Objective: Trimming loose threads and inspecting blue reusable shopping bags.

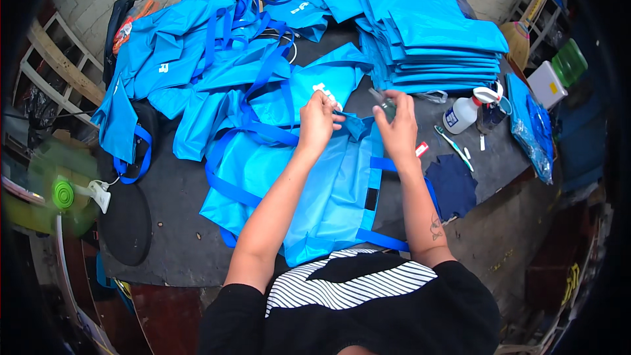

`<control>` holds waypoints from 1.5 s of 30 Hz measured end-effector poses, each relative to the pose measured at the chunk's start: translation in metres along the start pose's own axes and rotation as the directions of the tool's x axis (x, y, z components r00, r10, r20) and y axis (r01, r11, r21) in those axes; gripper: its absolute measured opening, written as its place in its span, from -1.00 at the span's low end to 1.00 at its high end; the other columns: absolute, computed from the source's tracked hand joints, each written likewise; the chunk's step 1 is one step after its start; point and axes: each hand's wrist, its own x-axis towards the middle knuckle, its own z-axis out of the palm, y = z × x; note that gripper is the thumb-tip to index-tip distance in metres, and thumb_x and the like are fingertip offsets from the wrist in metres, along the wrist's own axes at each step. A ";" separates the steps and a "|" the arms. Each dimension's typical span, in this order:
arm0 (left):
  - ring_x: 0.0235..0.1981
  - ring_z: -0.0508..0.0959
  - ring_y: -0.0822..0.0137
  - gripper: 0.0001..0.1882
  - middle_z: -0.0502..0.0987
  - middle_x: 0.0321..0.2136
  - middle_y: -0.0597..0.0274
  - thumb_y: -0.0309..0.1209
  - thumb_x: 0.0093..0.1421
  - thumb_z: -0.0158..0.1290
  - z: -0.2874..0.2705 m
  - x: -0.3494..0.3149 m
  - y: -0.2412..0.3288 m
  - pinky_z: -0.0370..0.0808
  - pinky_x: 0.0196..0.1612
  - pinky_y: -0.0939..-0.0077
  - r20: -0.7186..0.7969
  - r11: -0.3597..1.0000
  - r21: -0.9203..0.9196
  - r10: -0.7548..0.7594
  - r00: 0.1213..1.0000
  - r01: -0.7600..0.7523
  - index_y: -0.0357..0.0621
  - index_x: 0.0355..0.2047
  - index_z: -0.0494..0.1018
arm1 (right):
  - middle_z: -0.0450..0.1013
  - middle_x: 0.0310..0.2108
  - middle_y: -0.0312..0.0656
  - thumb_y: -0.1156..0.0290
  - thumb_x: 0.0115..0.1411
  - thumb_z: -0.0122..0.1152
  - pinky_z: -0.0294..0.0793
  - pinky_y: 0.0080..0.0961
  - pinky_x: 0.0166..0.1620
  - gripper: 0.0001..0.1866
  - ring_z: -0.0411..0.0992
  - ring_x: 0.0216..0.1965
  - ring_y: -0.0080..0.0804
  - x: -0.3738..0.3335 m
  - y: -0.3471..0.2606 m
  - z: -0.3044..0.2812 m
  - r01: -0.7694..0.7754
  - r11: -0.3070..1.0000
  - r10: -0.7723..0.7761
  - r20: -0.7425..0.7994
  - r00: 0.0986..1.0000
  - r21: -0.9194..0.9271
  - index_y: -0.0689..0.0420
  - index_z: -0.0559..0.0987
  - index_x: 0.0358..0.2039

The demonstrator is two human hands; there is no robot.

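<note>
A bright blue tote bag (328, 190) lies on the dark table in front of me, its paler side up, with darker blue strap handles and a black patch near its right edge. My left hand (318, 122) is closed, its fingers pinching a raised bit of the bag's far edge. Just to the right, my right hand (398, 125) curls its fingers around a small, greyish, partly see-through object (379, 97), which is blurred and mostly hidden by the fingers. A folded corner of the bag stands up between both hands.
Loose blue bags (190, 59) heap at the far left, and a neat stack of folded ones (440, 46) is at the far right. Right of me are a white spray bottle (461, 116), a toothbrush (455, 148) and a navy cloth (451, 186). A small fan (64, 193) stands at left.
</note>
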 end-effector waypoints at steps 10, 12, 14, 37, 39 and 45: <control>-0.56 0.58 0.38 -0.87 0.48 -0.50 0.12 -0.51 0.31 -0.11 0.009 0.002 -0.006 0.53 -0.58 0.53 -0.037 0.997 -0.007 0.081 0.996 -0.082 -0.32 -0.35 0.21 | 0.31 -0.45 -0.23 0.44 -0.19 0.34 0.33 -0.33 -0.33 -0.79 0.38 -0.38 -0.27 -0.003 -0.033 0.011 0.350 0.921 -0.315 0.207 0.926 -0.168 0.10 0.53 -0.47; -0.56 0.58 0.38 -0.87 0.48 -0.49 0.12 -0.51 0.31 -0.11 0.009 0.000 -0.006 0.53 -0.58 0.53 -0.035 0.996 -0.021 0.083 0.996 -0.084 -0.33 -0.35 0.21 | 0.31 -0.46 -0.23 0.46 -0.19 0.32 0.32 -0.33 -0.34 -0.81 0.37 -0.39 -0.28 -0.001 -0.035 0.013 0.382 0.907 -0.348 0.195 0.917 -0.179 0.11 0.53 -0.49; -0.55 0.58 0.39 -0.87 0.48 -0.49 0.12 -0.51 0.31 -0.12 0.009 -0.001 -0.005 0.52 -0.58 0.53 -0.029 0.996 -0.036 0.086 0.996 -0.087 -0.33 -0.34 0.21 | 0.31 -0.47 -0.23 0.47 -0.19 0.30 0.30 -0.33 -0.36 -0.84 0.37 -0.40 -0.28 -0.001 -0.034 0.016 0.395 0.899 -0.363 0.184 0.913 -0.187 0.11 0.53 -0.52; 0.26 0.12 -0.07 -0.30 0.39 0.03 0.09 -0.27 -0.08 0.27 0.044 -0.027 0.019 -0.13 0.28 -0.13 0.267 0.549 0.583 0.568 0.779 -0.599 0.06 0.12 0.31 | 0.45 -0.39 -0.29 0.31 0.16 0.14 0.28 -0.64 -0.44 -0.73 0.35 -0.44 -0.67 -0.032 0.058 0.010 -0.585 0.374 0.479 0.390 0.787 0.720 0.15 0.46 -0.17; 0.21 0.18 -0.08 -0.38 0.45 -0.07 0.10 -0.28 -0.08 0.27 0.041 -0.019 0.005 -0.14 0.27 -0.18 0.271 0.557 0.625 0.502 0.821 -0.547 -0.01 0.03 0.37 | 0.46 -0.38 -0.25 0.31 0.14 0.16 0.33 -0.57 -0.41 -0.76 0.39 -0.42 -0.59 -0.032 0.055 0.005 -0.467 0.682 0.413 0.231 0.881 0.563 0.16 0.50 -0.22; -0.02 0.38 0.04 -0.77 0.52 -0.44 0.19 -0.29 -0.08 0.26 0.036 -0.013 -0.011 -0.10 0.23 -0.16 0.233 0.552 0.652 0.507 0.830 -0.520 -0.11 -0.47 0.48 | 0.39 -0.48 -0.22 0.35 -0.13 0.35 0.41 -0.32 -0.38 -0.80 0.45 -0.45 -0.20 -0.025 0.010 -0.023 0.027 0.989 -0.032 -0.035 0.999 -0.148 0.13 0.60 -0.44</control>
